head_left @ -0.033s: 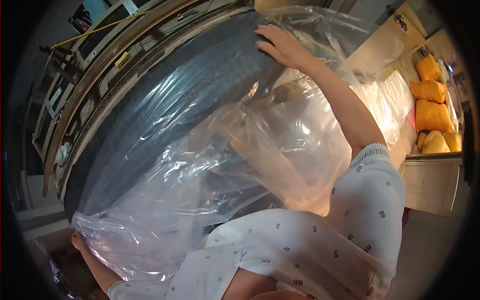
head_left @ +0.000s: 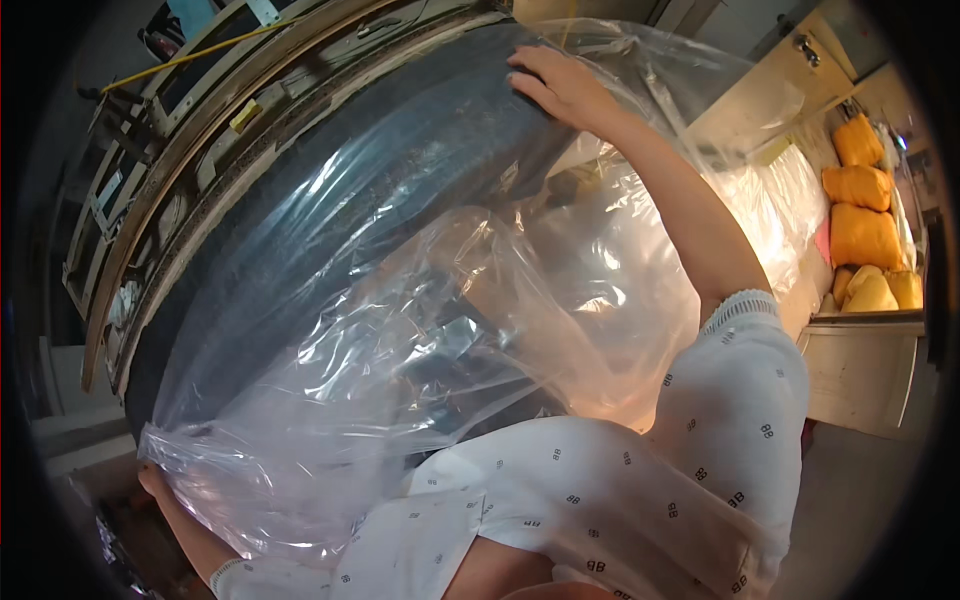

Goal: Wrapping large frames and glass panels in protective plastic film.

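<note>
A large sheet of clear plastic (head_left: 290, 450) lies in folds over a long, dark, curved surface (head_left: 440, 110) in front of me. At the lower left my left hand (head_left: 152, 480) is closed on the bunched edge of the sheet, and its fingers are partly hidden under the folds. My right arm reaches to the far end. There my right hand (head_left: 568, 88) rests with its fingers stretched out and apart on the plastic over the dark surface. Shiny creases run across the sheet between my hands, and part of it lies against my body.
A curved wooden rail (head_left: 165, 165) follows the far left edge of the dark surface, with a small yellow piece (head_left: 243, 116) on it. Orange-yellow bundles (head_left: 865, 232) are stacked on a ledge at the right, above a pale cabinet (head_left: 860, 375). A light board with a handle (head_left: 765, 95) stands at the far right.
The folds and glints of the plastic sheet between my hands have shifted slightly. Both hands stay in nearly the same places.
</note>
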A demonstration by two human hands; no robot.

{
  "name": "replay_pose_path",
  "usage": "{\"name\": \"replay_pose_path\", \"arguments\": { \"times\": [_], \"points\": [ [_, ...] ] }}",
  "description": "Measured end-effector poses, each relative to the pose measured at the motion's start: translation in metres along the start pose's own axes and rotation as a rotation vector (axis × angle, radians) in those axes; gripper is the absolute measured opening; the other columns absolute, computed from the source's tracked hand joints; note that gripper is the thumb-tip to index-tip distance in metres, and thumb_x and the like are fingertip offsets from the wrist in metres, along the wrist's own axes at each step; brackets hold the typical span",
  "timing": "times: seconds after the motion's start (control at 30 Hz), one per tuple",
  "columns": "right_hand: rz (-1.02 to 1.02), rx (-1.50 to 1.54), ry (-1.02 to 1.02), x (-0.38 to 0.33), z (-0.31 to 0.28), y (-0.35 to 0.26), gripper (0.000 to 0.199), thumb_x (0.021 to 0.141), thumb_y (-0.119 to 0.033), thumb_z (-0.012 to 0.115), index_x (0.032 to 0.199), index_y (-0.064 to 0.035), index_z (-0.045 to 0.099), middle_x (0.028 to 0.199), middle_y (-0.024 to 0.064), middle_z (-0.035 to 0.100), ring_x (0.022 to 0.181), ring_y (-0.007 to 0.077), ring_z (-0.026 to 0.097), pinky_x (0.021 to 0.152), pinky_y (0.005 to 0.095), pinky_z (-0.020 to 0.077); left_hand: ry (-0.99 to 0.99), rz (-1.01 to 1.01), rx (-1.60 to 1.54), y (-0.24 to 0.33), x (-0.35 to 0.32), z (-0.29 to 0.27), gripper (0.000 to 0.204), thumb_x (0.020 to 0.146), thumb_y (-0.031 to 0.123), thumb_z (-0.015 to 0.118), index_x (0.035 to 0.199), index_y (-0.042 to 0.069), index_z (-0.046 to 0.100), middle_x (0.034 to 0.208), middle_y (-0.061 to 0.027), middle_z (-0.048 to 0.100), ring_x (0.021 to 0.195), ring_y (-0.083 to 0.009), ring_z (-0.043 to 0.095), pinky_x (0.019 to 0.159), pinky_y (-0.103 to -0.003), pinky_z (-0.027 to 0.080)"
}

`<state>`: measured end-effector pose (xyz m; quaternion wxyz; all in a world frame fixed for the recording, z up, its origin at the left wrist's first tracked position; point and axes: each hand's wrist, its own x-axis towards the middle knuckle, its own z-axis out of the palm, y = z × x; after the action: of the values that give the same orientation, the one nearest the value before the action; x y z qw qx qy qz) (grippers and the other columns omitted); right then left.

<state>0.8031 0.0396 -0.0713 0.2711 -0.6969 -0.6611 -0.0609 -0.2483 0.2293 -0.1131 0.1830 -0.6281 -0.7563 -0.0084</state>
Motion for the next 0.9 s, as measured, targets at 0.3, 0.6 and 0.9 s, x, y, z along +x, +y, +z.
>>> {"name": "replay_pose_path", "arguments": {
  "times": [0.3, 0.6, 0.9],
  "points": [
    [0.608, 0.303, -0.198, 0.045, 0.007, 0.065, 0.062, 0.080, -0.054, 0.044, 0.123, -0.0099, 0.049, 0.121, 0.0155, 0.051, 0.115, 0.0294, 0.045, 0.094, 0.0330, 0.0342, 0.096, -0.168, -0.531, 0.059, 0.057, 0.027, 0.039, 0.078, 0.038, 0.055, 0.103, 0.009, 0.062, 0.101, -0.0157, 0.061, 0.091, -0.0303, 0.059, 0.080, -0.036, 0.044],
    [0.157, 0.705, -0.395, 0.039, -0.007, -0.161, 0.026, 0.088, -0.030, 0.051, 0.090, -0.0045, 0.055, 0.089, -0.0001, 0.055, 0.078, 0.0088, 0.050, 0.074, 0.0238, 0.0418, 0.375, -0.441, -0.518, 0.153, 0.036, -0.041, 0.042, 0.073, 0.048, 0.058, 0.092, 0.012, 0.067, 0.092, -0.0107, 0.065, 0.089, -0.0265, 0.061, 0.080, -0.033, 0.044],
    [-0.208, 0.574, -0.814, -0.205, 0.077, -0.328, 0.036, 0.077, -0.021, 0.063, 0.104, 0.0001, 0.054, 0.115, 0.0172, 0.049, 0.109, 0.0323, 0.045, 0.088, 0.0380, 0.0373, 0.452, -0.386, -0.663, 0.164, 0.060, -0.014, 0.038, 0.072, 0.045, 0.059, 0.085, 0.011, 0.069, 0.089, -0.0132, 0.065, 0.089, -0.0285, 0.060, 0.081, -0.034, 0.044]
  ]
}}
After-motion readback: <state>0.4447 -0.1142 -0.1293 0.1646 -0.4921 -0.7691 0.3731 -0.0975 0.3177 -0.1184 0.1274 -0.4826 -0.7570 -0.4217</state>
